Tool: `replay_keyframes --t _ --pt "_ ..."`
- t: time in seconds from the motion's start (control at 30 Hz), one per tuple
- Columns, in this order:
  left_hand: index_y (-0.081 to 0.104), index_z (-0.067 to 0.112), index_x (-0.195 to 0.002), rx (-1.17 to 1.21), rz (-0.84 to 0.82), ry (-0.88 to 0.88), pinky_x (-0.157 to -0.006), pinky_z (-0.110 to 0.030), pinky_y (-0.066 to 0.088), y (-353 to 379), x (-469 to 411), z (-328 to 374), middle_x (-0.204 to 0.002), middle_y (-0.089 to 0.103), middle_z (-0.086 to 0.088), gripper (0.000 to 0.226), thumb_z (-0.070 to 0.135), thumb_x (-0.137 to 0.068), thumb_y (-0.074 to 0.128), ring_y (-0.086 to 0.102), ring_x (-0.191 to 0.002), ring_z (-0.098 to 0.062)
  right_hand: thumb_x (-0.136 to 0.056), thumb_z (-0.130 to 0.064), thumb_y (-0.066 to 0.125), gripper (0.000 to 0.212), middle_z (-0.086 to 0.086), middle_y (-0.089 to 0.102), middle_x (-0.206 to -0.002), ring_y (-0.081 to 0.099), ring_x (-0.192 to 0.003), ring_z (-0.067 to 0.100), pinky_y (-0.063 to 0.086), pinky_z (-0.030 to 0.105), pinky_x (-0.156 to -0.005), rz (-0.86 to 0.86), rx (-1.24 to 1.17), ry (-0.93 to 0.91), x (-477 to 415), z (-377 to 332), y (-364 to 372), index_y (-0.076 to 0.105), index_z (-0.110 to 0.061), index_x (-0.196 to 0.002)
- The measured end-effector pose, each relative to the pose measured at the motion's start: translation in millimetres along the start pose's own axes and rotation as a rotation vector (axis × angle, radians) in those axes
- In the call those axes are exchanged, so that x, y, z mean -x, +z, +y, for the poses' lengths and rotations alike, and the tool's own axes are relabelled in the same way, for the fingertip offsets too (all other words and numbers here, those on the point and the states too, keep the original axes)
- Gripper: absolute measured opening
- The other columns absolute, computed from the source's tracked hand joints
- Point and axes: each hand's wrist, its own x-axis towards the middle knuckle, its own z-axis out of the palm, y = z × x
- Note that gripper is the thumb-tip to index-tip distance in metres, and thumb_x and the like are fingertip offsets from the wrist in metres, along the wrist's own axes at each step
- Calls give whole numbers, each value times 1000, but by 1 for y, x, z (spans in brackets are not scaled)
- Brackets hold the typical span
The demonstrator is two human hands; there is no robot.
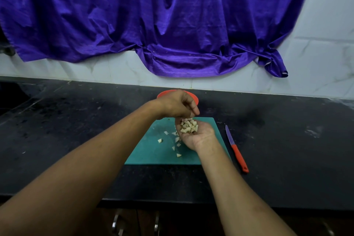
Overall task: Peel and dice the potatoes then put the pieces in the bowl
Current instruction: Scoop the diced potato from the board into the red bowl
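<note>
Bowl [194,97] – mostly behind L hand [175,104].

Countertop [287,140]: black stone, polished, smeared. Cutting board [153,151]: teal plastic, matt. Knife [236,149]: orange plastic handle, purple coated blade. Cloth [153,15], upper frame: purple, satiny, creased. Wall tiles [316,63]: white, glossy, marbled
</note>
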Motion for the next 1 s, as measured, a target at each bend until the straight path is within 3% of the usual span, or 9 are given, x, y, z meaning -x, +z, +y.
replay_keyframes --t 0.17,0.33,0.43,0.6,0.67,0.77,0.9,1.0 --pt "74 12 -98 175 88 -11 -80 -33 58 -4 -1 -8 -96 78 -8 11 5 -94 68 71 -82 -14 -109 -10 25 42 26 68 -94 66 -86 36 57 43 -73 -1 -16 3 0 -6 0 63 8 -106" --pt "74 7 -103 256 183 -47 -60 -19 53 -11 3 -29 -84 72 0 10 6 -97 66 63 -68 -6 -110 -13 28 40 27 66 -97 66 -86 35 57 40 -81 -5 -59 1 0 -18 5 61 7 -104" --pt "73 7 -105 255 206 -92 -60 -20 52 -14 7 -50 -86 69 -3 11 9 -98 65 61 -68 -7 -111 -15 27 42 32 66 -103 67 -91 38 59 42 -78 -23 -21 -22 -2 -33 20 60 12 -111" --pt "74 7 -105 277 159 -184 -59 -23 52 -7 7 -79 -87 70 -3 13 6 -97 64 61 -70 -10 -111 -20 29 43 26 65 -109 67 -95 37 61 46 -71 4 53 -112 -28 -55 66 62 6 -115" --pt "73 8 -105 277 142 -198 -59 -24 52 -4 5 -87 -84 68 -3 12 7 -98 64 61 -70 -10 -109 -18 29 41 25 65 -112 67 -101 34 60 46 -84 14 168 -176 -45 -59 82 64 4 -110" --pt "73 11 -102 279 129 -208 -62 -27 52 -1 2 -98 -83 67 -2 10 9 -98 64 61 -70 -11 -104 -15 40 34 17 72 -111 69 -98 29 53 45 -102 36 560 -293 -72 -60 94 70 0 -110" --pt "72 13 -100 291 112 -211 -63 -26 52 0 1 -106 -85 69 -1 9 10 -98 64 61 -70 -10 -103 -16 45 33 15 72 -115 68 -107 30 54 43 -96 37 1102 -375 -92 -55 95 72 -1 -113" --pt "72 9 -105 288 103 -218 -64 -25 52 1 3 -110 -87 69 -2 11 8 -98 63 60 -71 -10 -107 -18 42 36 12 72 -114 65 -107 25 49 34 -89 -16 1293 -501 -93 -52 98 70 1 -118"
